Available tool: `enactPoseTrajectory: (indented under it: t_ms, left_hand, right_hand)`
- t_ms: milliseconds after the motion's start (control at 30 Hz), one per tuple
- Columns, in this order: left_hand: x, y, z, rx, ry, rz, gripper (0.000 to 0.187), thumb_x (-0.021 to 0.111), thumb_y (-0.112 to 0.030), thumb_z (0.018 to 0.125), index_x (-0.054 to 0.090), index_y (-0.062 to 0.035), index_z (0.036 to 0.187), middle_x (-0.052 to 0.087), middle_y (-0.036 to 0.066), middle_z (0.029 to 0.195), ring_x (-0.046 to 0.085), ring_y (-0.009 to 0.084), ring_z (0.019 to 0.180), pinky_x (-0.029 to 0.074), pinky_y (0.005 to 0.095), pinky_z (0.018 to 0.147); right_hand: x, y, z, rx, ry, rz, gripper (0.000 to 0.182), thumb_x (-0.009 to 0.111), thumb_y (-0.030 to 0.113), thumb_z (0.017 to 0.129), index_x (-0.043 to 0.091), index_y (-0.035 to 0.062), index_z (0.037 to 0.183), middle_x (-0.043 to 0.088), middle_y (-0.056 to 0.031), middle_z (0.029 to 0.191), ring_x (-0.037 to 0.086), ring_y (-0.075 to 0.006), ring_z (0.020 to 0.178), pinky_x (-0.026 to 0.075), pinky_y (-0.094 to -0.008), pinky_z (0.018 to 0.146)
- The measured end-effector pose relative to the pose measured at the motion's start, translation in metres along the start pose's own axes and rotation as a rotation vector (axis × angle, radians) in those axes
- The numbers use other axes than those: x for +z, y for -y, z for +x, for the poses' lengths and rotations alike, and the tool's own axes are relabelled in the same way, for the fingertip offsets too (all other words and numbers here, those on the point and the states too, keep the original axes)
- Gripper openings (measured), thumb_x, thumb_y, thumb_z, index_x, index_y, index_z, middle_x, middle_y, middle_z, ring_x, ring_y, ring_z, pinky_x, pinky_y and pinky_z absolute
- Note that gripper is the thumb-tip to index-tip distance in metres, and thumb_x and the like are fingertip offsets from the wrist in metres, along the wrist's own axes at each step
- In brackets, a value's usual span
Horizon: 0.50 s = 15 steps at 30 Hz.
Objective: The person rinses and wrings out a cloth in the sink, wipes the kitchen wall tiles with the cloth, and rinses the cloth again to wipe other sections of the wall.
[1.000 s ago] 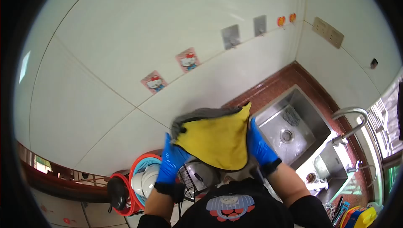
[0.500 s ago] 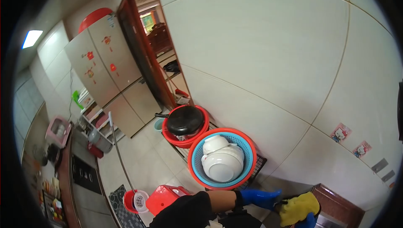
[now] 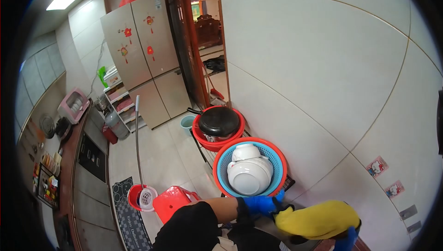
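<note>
A yellow cloth (image 3: 318, 219) with dark patches along its edges stretches between my two hands at the bottom right. My left hand (image 3: 262, 205), in a blue glove, is closed at the cloth's left end. At the right end is my right hand (image 3: 348, 239), also blue-gloved; the cloth and the frame's lower part hide much of it, but it appears to grip the edge. Just beyond my left hand, a blue colander (image 3: 222, 170) inside a red basin (image 3: 283, 158) holds stacked white bowls (image 3: 249, 177).
Behind the colander, a black frying pan (image 3: 219, 120) lies over another red basin (image 3: 198, 135). A red stool (image 3: 171, 202) and a mop bucket (image 3: 134, 198) with a mop (image 3: 137, 145) stand left. A tiled wall (image 3: 314, 66) rises on the right; a fridge (image 3: 138, 43) stands farther back.
The cloth has gone from bunched up to stretched out and sits further left. My left hand has moved left and up, its fingers more curled. The camera view has shifted too.
</note>
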State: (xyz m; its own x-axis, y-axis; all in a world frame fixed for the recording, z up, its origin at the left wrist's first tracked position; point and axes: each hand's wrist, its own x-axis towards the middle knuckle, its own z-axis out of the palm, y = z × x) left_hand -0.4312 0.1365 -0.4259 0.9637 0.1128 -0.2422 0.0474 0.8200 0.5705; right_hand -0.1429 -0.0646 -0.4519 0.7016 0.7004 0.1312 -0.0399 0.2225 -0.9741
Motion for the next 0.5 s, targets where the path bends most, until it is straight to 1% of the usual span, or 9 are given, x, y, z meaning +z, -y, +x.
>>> enactPoseTrajectory:
  t_ms: [67,167,200,233,300,367,400,433,500]
  left_hand:
    - [0.012,-0.018,-0.018,-0.011,-0.062,0.043,0.033,0.059,-0.016,0.083,0.055,0.0034,0.111,0.06,0.013,0.108,0.057,0.0204,0.099,0.041,0.0324,0.091]
    - [-0.043,-0.024,0.004,0.138,-0.139,0.36,0.028,0.056,-0.014,0.088,0.057,0.0021,0.111,0.061,0.012,0.106,0.056,0.02,0.104,0.044,0.033,0.091]
    - [-0.027,-0.031,0.01,0.206,-0.155,0.212,0.031,0.056,-0.009,0.085,0.054,0.0014,0.115,0.059,0.012,0.11,0.055,0.0204,0.106,0.043,0.0332,0.093]
    - [-0.022,-0.031,0.015,0.269,-0.191,0.063,0.037,0.057,-0.003,0.083,0.052,0.0007,0.119,0.058,0.012,0.113,0.055,0.0207,0.107,0.043,0.0334,0.094]
    - [-0.111,-0.011,0.028,0.407,-0.19,1.067,0.057,0.057,0.009,0.073,0.044,-0.0011,0.128,0.054,0.012,0.119,0.053,0.0216,0.11,0.041,0.0329,0.097]
    - [-0.12,-0.032,0.041,0.332,-0.198,1.316,0.07,0.055,0.016,0.064,0.041,-0.0017,0.13,0.055,0.011,0.117,0.053,0.0221,0.108,0.041,0.0327,0.097]
    - [-0.096,-0.041,0.042,0.52,-0.203,1.386,0.066,0.056,0.015,0.064,0.044,-0.0004,0.127,0.055,0.011,0.114,0.055,0.0205,0.105,0.042,0.0315,0.095]
    - [-0.051,-0.054,0.036,0.489,-0.268,1.585,0.059,0.057,0.008,0.067,0.045,0.0016,0.124,0.056,0.012,0.111,0.056,0.0188,0.099,0.044,0.0299,0.091]
    - [-0.082,-0.063,0.049,0.157,-0.275,0.52,0.055,0.062,-0.009,0.075,0.041,0.0,0.126,0.054,0.013,0.115,0.054,0.0242,0.108,0.046,0.0314,0.089]
  right_hand:
    - [0.005,0.002,-0.014,-0.054,0.036,0.064,0.053,0.059,0.029,0.084,0.042,0.0012,0.126,0.052,-0.0144,0.118,0.053,-0.0265,0.107,0.043,-0.0401,0.092]
    - [-0.001,0.034,-0.03,-0.179,0.126,0.189,0.055,0.065,0.025,0.08,0.042,0.0004,0.124,0.054,-0.0143,0.114,0.054,-0.0266,0.105,0.045,-0.0379,0.089]
    - [0.003,0.041,-0.034,-0.031,-0.156,0.207,0.048,0.063,0.019,0.082,0.044,-0.0008,0.122,0.056,-0.0117,0.11,0.054,-0.0241,0.104,0.044,-0.0356,0.09]
    - [0.009,0.047,-0.02,0.09,-0.232,0.062,0.035,0.058,0.016,0.084,0.05,0.0002,0.114,0.059,-0.0109,0.107,0.057,-0.0202,0.093,0.048,-0.0348,0.081]
    - [-0.017,0.006,0.01,0.188,-0.048,-0.142,0.033,0.059,0.014,0.084,0.055,-0.0038,0.111,0.06,-0.0062,0.104,0.056,-0.015,0.09,0.044,-0.0284,0.083]
    - [-0.037,-0.006,0.013,0.286,-0.019,-0.217,0.035,0.059,0.014,0.085,0.054,-0.0057,0.113,0.06,-0.007,0.106,0.055,-0.0151,0.095,0.043,-0.0282,0.086]
    - [-0.037,-0.005,0.013,0.283,-0.013,-0.162,0.035,0.059,0.014,0.085,0.054,-0.0058,0.114,0.06,-0.0072,0.108,0.055,-0.0152,0.096,0.043,-0.0286,0.086]
    - [-0.036,-0.005,0.011,0.28,-0.003,-0.105,0.036,0.059,0.013,0.085,0.054,-0.0059,0.115,0.059,-0.0073,0.11,0.055,-0.0152,0.097,0.042,-0.0291,0.087]
    - [-0.027,0.029,-0.002,0.209,-0.054,-0.072,0.036,0.06,0.013,0.085,0.054,-0.006,0.115,0.059,-0.0081,0.111,0.056,-0.0159,0.098,0.043,-0.0295,0.087]
